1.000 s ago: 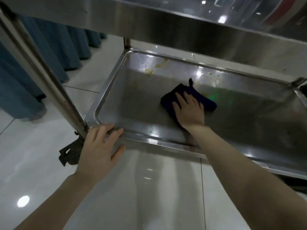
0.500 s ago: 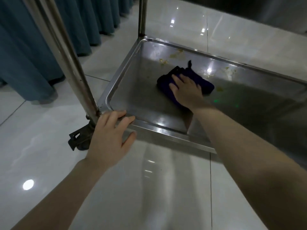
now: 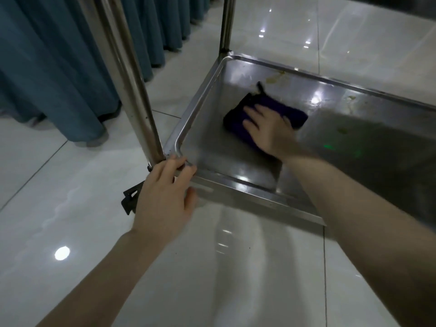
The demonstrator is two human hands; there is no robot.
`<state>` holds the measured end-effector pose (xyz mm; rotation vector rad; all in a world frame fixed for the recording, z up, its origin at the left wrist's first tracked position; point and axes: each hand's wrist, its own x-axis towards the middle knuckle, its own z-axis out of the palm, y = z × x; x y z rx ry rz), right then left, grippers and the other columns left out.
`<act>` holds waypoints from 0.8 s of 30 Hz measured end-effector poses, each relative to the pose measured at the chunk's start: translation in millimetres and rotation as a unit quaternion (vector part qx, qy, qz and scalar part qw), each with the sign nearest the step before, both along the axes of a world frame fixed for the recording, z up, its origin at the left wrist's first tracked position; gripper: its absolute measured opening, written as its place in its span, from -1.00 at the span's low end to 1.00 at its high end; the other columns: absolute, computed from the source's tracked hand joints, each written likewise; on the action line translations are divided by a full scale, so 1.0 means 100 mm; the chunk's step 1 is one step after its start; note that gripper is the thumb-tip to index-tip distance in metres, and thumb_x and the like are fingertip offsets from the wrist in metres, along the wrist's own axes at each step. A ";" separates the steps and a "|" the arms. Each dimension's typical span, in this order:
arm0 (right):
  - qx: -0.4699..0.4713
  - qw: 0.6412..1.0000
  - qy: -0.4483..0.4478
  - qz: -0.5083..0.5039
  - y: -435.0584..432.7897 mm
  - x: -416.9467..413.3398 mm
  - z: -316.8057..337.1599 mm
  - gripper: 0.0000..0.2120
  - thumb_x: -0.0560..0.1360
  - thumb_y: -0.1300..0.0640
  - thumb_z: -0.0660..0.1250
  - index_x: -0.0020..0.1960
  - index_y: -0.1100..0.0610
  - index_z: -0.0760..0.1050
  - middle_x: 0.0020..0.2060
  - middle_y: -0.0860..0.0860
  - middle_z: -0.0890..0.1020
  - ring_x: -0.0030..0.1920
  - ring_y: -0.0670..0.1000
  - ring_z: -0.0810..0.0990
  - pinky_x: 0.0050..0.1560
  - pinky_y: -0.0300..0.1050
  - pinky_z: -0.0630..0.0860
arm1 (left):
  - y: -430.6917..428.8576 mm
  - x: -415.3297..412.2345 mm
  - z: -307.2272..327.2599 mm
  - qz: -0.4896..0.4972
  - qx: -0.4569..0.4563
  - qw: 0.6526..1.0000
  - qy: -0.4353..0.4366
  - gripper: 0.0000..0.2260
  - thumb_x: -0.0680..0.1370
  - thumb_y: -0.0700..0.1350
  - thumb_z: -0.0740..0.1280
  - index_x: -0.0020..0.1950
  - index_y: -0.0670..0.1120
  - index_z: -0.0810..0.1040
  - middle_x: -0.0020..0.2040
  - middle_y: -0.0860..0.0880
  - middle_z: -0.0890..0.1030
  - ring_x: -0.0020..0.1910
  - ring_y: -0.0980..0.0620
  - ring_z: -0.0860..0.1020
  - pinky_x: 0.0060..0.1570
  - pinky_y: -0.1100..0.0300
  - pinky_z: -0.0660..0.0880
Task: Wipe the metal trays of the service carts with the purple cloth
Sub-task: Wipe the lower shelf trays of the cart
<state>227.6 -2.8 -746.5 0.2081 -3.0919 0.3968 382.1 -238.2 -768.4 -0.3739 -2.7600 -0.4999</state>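
Note:
The bottom metal tray (image 3: 212,142) of a service cart sits low over the floor. A folded purple cloth (image 3: 238,119) lies on the tray floor in its left half. My right hand (image 3: 271,128) presses flat on the cloth, fingers spread toward the far left corner. Yellowish food smears (image 3: 273,77) mark the far wall, and another smear (image 3: 341,131) lies to the right of the cloth. My left hand (image 3: 167,197) grips the tray's near left corner, next to the cart's steel post (image 3: 125,79).
A black caster brake (image 3: 131,199) sticks out under the near left corner. A second post (image 3: 226,22) rises at the far left corner. Blue curtains (image 3: 59,62) hang along the left. Glossy white floor tiles (image 3: 212,267) surround the cart.
My view has dropped below the upper tray, which has left the frame. My right hand has slid the cloth toward the far left corner. My left hand stays on the near corner.

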 end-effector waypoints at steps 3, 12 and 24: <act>-0.016 0.998 -0.030 -0.059 -0.14 -0.28 0.01 -0.51 0.65 -0.15 -0.04 0.56 -0.09 0.10 0.55 -0.03 0.12 0.54 0.04 0.06 0.50 0.21 -0.05 | -0.03 0.00 0.05 0.001 -0.003 1.000 -0.020 -0.69 0.47 -0.12 0.23 0.18 -0.13 0.55 0.19 -0.12 0.52 0.11 -0.16 0.48 0.16 0.01 0.43; -0.010 0.979 0.000 0.203 -0.42 0.72 -0.03 -0.55 0.63 -0.18 0.00 0.51 -0.20 0.18 0.53 -0.10 0.20 0.52 -0.01 0.11 0.49 0.09 -0.02 | -0.15 0.03 0.20 -0.049 0.044 0.996 -0.057 -0.73 0.43 -0.23 0.31 0.13 -0.14 0.52 0.11 -0.10 0.45 -0.25 -0.01 0.43 -0.19 0.21 0.32; 0.024 0.988 -0.005 0.150 -0.81 0.08 -0.01 -0.55 0.64 -0.16 0.02 0.52 -0.19 0.16 0.54 -0.07 0.17 0.53 0.03 0.10 0.49 0.15 -0.01 | -0.17 0.05 0.22 -0.042 0.043 0.995 -0.077 -0.70 0.40 -0.25 0.28 0.12 -0.15 0.52 0.11 -0.08 0.46 0.05 -0.16 0.54 -0.22 0.05 0.50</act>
